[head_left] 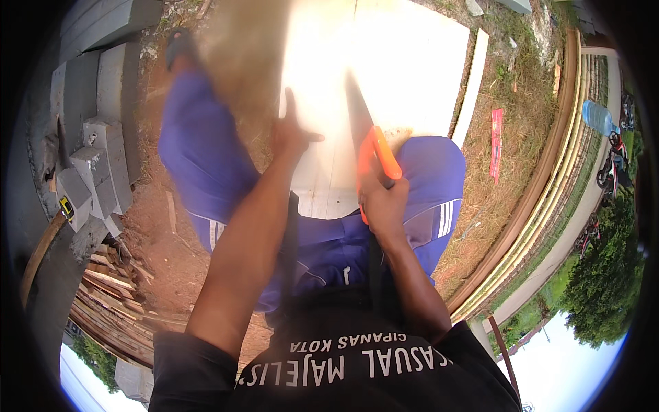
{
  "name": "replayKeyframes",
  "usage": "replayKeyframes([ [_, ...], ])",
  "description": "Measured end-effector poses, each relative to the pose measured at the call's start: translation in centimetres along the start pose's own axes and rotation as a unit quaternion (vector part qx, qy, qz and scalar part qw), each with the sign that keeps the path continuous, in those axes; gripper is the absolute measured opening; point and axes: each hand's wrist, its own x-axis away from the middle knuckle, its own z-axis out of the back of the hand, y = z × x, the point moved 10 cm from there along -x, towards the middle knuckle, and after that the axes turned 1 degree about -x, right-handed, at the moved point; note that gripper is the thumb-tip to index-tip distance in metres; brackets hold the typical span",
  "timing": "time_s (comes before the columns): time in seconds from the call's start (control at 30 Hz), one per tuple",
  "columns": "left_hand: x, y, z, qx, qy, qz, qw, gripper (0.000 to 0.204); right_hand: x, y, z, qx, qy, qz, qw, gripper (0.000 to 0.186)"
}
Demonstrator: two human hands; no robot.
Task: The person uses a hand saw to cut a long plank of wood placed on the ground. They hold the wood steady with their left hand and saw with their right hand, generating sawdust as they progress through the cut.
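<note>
My right hand [382, 199] grips the orange handle of a hand saw [374, 154], whose dark blade runs up across a pale, sunlit wooden board [405, 62]. My left hand [292, 130] lies flat on the same board, fingers spread, just left of the blade. The board rests over my knees, which are in blue trousers.
Grey concrete blocks [103, 158] stand at the left, with a stack of wood strips [110, 295] below them. A narrow white lath [472, 86] lies right of the board on dry grass. A red strip [496, 141], a curved fence rail [549, 165] and a water jug [598, 117] are further right.
</note>
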Motion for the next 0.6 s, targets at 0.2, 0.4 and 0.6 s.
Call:
replayKeyframes([
  [0.2,1.3,0.6,0.5,-0.016,-0.04,0.077,0.996,0.143,1.0,-0.2,1.5,-0.008,-0.01,-0.01,1.0,0.018],
  [0.4,1.4,-0.9,-0.6,0.015,-0.048,0.046,0.998,0.145,-7.2,-3.3,-4.8,0.077,0.008,0.049,0.996,0.027],
  [0.6,1.7,0.6,0.5,-0.017,-0.04,0.082,0.996,0.145,10.3,-2.1,5.8,-0.029,-0.014,-0.03,0.999,0.049],
])
